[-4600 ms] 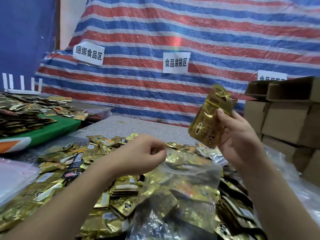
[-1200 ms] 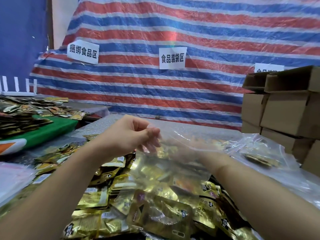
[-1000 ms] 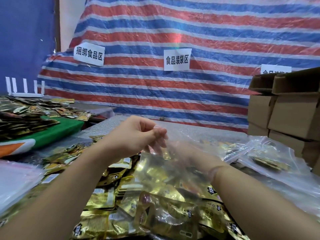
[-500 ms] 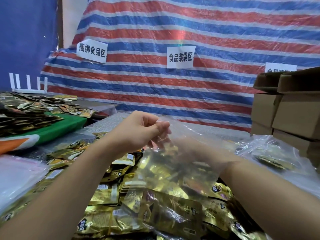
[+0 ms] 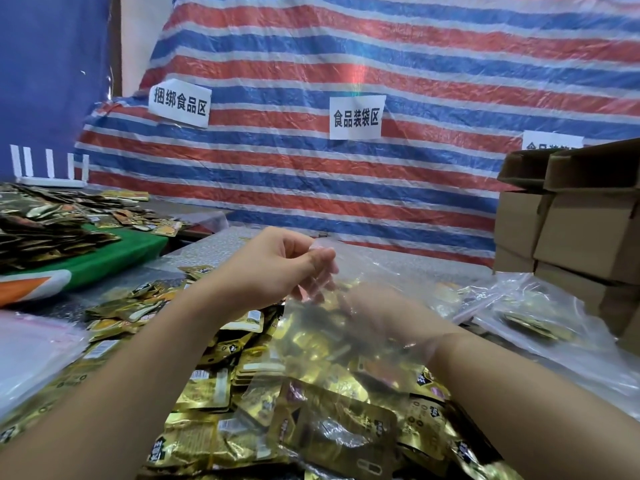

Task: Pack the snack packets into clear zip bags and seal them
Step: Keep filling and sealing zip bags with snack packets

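Your left hand (image 5: 277, 265) pinches the bag (image 5: 363, 341) rim to hold its mouth wide, so your right hand (image 5: 374, 313) can reach inside among packets (image 5: 207, 389), its grip unclear

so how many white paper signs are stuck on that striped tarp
3: the left sign, the middle sign, and the right sign partly hidden behind the cardboard boxes. More may lie outside the frame.

just the one head cam, wide angle, looking forward and down from close above the table (image 5: 433, 261); striped tarp (image 5: 381, 64) fills the top of frame, forearms come in from the bottom corners
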A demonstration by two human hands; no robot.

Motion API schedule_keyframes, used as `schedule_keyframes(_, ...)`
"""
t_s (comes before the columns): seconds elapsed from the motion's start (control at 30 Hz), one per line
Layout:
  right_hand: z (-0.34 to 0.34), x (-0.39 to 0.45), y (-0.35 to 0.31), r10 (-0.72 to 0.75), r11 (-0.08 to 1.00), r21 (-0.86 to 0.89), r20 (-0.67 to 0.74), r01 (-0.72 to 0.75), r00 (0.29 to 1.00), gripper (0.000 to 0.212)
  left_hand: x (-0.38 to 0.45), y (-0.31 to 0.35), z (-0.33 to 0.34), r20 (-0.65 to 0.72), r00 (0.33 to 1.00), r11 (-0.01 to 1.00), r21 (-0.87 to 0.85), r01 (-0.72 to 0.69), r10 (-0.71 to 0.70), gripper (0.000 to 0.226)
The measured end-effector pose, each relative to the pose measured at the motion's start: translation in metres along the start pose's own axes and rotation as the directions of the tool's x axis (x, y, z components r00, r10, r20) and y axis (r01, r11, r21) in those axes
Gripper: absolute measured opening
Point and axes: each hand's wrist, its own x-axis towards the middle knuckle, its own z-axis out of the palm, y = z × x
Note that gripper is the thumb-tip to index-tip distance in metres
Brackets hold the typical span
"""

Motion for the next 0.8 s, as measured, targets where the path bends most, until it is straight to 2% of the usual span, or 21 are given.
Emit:
schedule_keyframes(0.07,-0.004,0.002,0.001,0.096,0.992,0.094,-0.066,-0.089,0.993,0.013,0.000,0.001,0.001,-0.004,1.000,1.000,0.000,-0.001,0.001,0.036)
schedule_keyframes(0.1,-0.003,0.003,0.002,0.152,0.984,0.106,-0.067,-0.145,0.986,0.023,0.000,0.001,0.002,-0.002,1.000,1.000,0.002,0.000,0.000,0.035)
schedule_keyframes(0.17,-0.003,0.003,0.006,0.238,0.948,0.218,0.010,-0.234,0.971,0.033,-0.001,0.003,0.004,0.005,1.000,1.000,0.015,-0.003,0.003,0.031)
schedule_keyframes(0.2,-0.005,0.001,0.010,0.292,0.883,0.374,0.033,-0.283,0.956,0.034,-0.001,0.003,0.005,0.007,1.000,1.000,0.025,-0.008,0.008,0.029)
schedule_keyframes(0.27,-0.018,-0.008,0.021,0.428,0.684,0.638,0.042,-0.354,0.903,0.025,-0.001,0.004,0.006,0.007,1.000,0.999,0.031,-0.016,0.016,0.032)
schedule_keyframes(0.37,-0.046,-0.030,0.031,0.622,0.441,0.817,0.022,-0.373,0.783,0.031,-0.001,0.004,0.007,0.008,1.000,1.000,0.027,-0.010,0.010,0.028)
schedule_keyframes(0.43,-0.058,-0.048,0.028,0.675,0.118,0.964,0.097,-0.237,0.731,0.029,-0.002,0.004,0.007,0.003,1.000,1.000,0.029,0.001,-0.001,0.025)
schedule_keyframes(0.5,-0.068,-0.071,0.021,0.640,-0.206,0.977,0.098,0.047,0.762,0.023,-0.001,0.005,0.008,0.001,1.000,1.000,0.023,0.008,-0.008,0.023)
schedule_keyframes(0.53,-0.071,-0.081,0.018,0.613,-0.323,0.930,0.065,0.174,0.787,0.020,-0.001,0.006,0.009,0.003,1.000,1.000,0.020,0.008,-0.008,0.023)
schedule_keyframes(0.6,-0.079,-0.100,0.013,0.557,-0.459,0.819,-0.037,0.344,0.830,0.023,-0.001,0.007,0.011,0.010,1.000,1.000,0.011,0.001,-0.001,0.025)
schedule_keyframes(0.67,-0.087,-0.110,0.010,0.549,-0.489,0.753,-0.127,0.441,0.826,0.034,-0.001,0.007,0.012,0.010,1.000,1.000,0.004,-0.006,0.006,0.029)
schedule_keyframes(0.8,-0.091,-0.115,0.007,0.553,-0.332,0.814,-0.241,0.476,0.797,0.046,0.001,0.003,0.012,-0.016,1.000,1.000,0.008,-0.008,0.008,0.026)
